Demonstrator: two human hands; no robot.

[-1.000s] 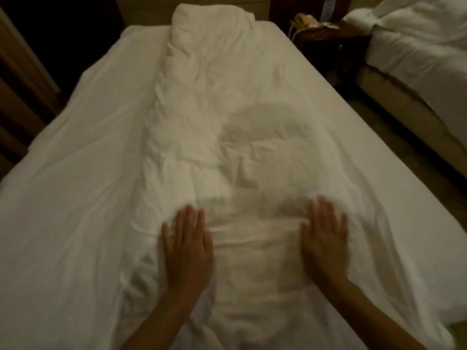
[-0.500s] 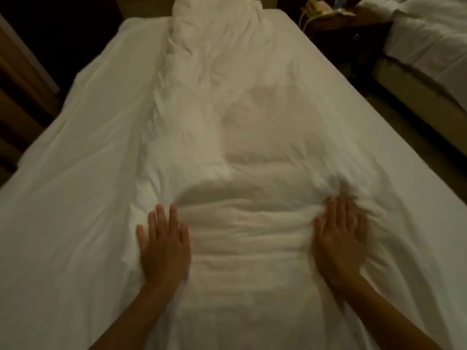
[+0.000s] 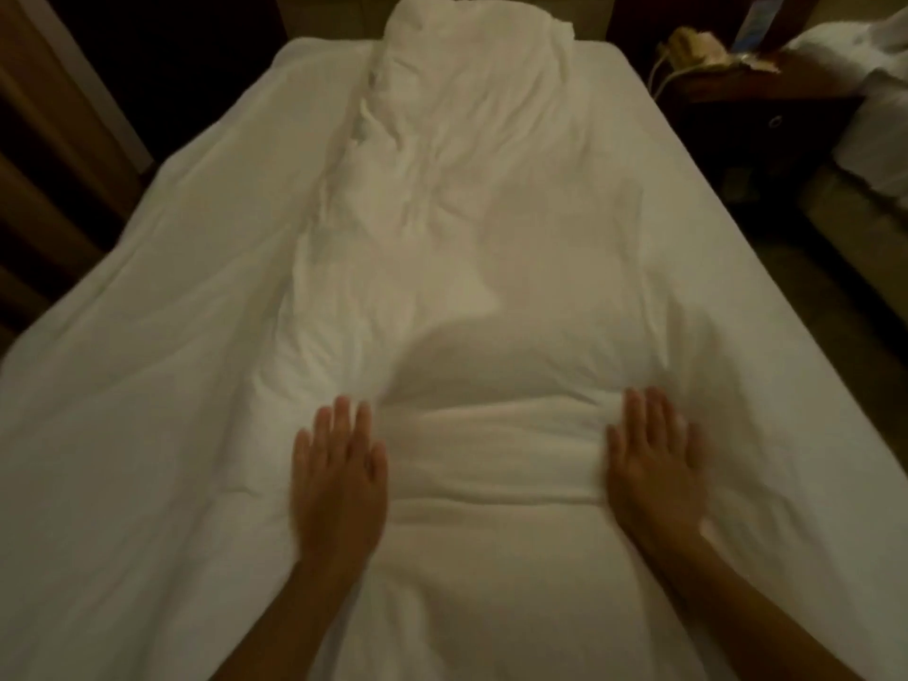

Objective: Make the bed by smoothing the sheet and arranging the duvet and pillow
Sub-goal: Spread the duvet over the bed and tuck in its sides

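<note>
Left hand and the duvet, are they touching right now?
Touching. The head view shows the left hand lying flat with straight fingers on the near part of the bunched duvet, and the fabric is creased at its fingertips.

Matt white cloth duvet (image 3: 457, 228), rumpled, over smoother matt cloth sheet (image 3: 147, 336).

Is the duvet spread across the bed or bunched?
Bunched: the duvet lies in a narrow strip down the middle, sheet bare either side.

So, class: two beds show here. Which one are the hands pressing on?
The near bed, its bunched duvet under the left hand and right hand; the other bed, far right, is untouched.
</note>
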